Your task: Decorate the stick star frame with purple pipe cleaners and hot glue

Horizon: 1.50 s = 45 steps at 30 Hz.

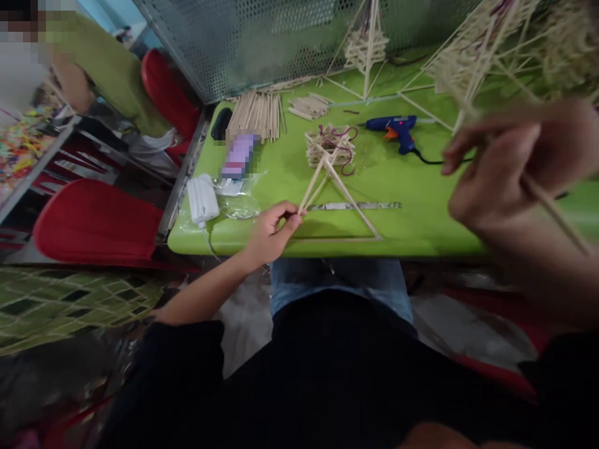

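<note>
On the green table, a triangular frame of thin wooden sticks [347,194] stands near the front edge. My left hand [274,232] pinches its lower left corner between thumb and fingers. Directly behind the frame lies a small stacked stick piece [331,144] with purple wire on it. My right hand [510,165] is raised over the table's right side, blurred, with its fingers closed round a thin stick [556,215]. Left of this hand rests a blue glue gun [401,130] with an orange trigger, its nozzle pointing left.
Loose sticks [257,115] lie at the back left, near a phone [239,154] and a white power adapter [203,198]. Stick structures [367,53] stand at the back. A flat strip [355,206] crosses the table. Red chairs [96,221] and another person [110,72] are at the left.
</note>
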### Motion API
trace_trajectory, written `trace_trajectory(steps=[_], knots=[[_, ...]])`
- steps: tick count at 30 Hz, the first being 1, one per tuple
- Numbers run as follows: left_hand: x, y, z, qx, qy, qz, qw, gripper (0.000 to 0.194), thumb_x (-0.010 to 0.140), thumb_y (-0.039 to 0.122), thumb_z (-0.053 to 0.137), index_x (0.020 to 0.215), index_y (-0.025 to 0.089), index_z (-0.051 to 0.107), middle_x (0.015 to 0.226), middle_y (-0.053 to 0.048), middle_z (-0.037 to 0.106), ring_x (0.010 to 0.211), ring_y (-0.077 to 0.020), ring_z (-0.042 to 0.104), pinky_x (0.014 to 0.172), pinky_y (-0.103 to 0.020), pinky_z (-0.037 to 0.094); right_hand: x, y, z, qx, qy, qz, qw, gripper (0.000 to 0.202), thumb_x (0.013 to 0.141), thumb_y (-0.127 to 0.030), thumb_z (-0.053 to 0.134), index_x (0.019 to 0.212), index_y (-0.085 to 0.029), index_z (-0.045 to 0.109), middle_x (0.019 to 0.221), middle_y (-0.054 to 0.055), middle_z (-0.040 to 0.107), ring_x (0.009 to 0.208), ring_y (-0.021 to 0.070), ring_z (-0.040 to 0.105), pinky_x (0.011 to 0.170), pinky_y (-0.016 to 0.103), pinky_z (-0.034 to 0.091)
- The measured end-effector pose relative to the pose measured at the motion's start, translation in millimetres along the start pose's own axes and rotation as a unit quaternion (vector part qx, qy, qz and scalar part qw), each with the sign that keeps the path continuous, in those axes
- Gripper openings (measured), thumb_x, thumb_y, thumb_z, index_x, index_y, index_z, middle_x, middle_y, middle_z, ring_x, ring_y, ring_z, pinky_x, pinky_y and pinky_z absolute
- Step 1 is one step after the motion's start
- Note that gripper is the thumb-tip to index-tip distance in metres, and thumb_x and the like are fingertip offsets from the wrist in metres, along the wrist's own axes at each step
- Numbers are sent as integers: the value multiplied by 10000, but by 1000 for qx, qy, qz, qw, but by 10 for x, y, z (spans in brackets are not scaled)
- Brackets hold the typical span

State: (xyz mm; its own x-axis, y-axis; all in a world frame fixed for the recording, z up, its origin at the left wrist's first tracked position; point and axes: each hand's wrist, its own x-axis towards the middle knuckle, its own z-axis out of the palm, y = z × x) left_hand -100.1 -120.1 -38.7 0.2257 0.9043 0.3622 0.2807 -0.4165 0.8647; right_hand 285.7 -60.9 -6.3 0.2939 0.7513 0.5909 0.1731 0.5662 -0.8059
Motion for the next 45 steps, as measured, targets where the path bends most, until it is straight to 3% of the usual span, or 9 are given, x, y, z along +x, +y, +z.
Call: trace_trajectory(steps=[5, 8, 11, 15, 19, 24, 35, 40, 45], knots=[[486, 338, -365, 223, -249, 96, 938, 201, 1146, 409, 721, 1076, 246, 815, 1036, -85, 873, 938, -279, 849, 795, -427, 652, 655, 36, 587, -30, -174, -53, 983, 668, 1175, -594, 389, 1089, -136, 867, 821, -2, 756, 751, 91, 811, 712, 349, 505], [1016, 546, -618, 271, -346, 170, 882, 465, 1064, 664, 810, 1250, 240, 839, 1151, -121, 900, 965, -349, 854, 795, -489, 635, 558, 389, 611, -69, -154, -68, 983, 610, 1254, -570, 400, 1088, -197, 854, 762, -15, 745, 637, 73, 724, 650, 289, 506], [1590, 590, -765, 296, -461, 110, 829, 183, 1127, 389, 720, 1146, 244, 831, 1051, -56, 887, 905, -241, 824, 809, -424, 615, 363, 661, 537, -113, -207, -101, 966, 373, 1225, -463, 638, 977, -291, 858, 731, -3, 774, 583, 158, 695, 518, 332, 507], [1934, 154, -664, 199, -227, 176, 937, 142, 1048, 290, 725, 1149, 252, 818, 1017, -60, 834, 885, -207, 773, 789, -401, 632, 257, 736, 513, -137, -272, -237, 922, 159, 1035, -274, 824, 881, -250, 792, 656, -28, 724, 536, 143, 626, 518, 327, 462], [1853, -470, -490, 102, -24, 247, 963, 100, 1107, 378, 709, 1128, 304, 772, 953, -39, 762, 846, -199, 699, 722, -412, 580, 269, 669, 542, -120, -303, -291, 900, 89, 1021, -189, 830, 996, -242, 764, 731, -40, 760, 556, 126, 669, 537, 298, 480], [1779, -783, -497, 107, -42, 227, 967, 303, 1115, 446, 697, 1368, 285, 736, 1144, -74, 784, 967, -200, 717, 778, -435, 602, 291, 596, 538, -118, -315, -296, 894, 127, 1012, -159, 838, 1023, -256, 756, 761, -49, 781, 581, 139, 720, 546, 286, 563], [1781, -985, -411, 161, -131, 123, 970, 1254, 866, 914, 907, 1821, 368, 307, 1786, -186, 574, 1576, -478, 649, 1192, -709, 616, 229, 579, 608, -213, -281, -185, 917, 107, 1029, -154, 890, 1071, -217, 814, 867, 23, 869, 656, 161, 792, 575, 287, 598], [1800, -1030, -423, 129, -178, 16, 975, 1468, 768, 938, 976, 1879, 426, 166, 1744, -199, 637, 1612, -502, 656, 1326, -814, 521, 276, 493, 575, -161, -332, -216, 904, 77, 1077, -175, 839, 1052, -223, 784, 812, -8, 816, 635, 135, 742, 568, 277, 543], [1812, -944, -354, 116, -181, -48, 975, 1529, 705, 900, 1043, 1887, 389, 219, 1635, -199, 735, 1579, -504, 706, 1389, -817, 493, 233, 319, 469, -53, -424, -305, 851, 334, 1205, -521, 660, 1135, -207, 751, 761, 24, 711, 596, 194, 627, 569, 388, 476]])
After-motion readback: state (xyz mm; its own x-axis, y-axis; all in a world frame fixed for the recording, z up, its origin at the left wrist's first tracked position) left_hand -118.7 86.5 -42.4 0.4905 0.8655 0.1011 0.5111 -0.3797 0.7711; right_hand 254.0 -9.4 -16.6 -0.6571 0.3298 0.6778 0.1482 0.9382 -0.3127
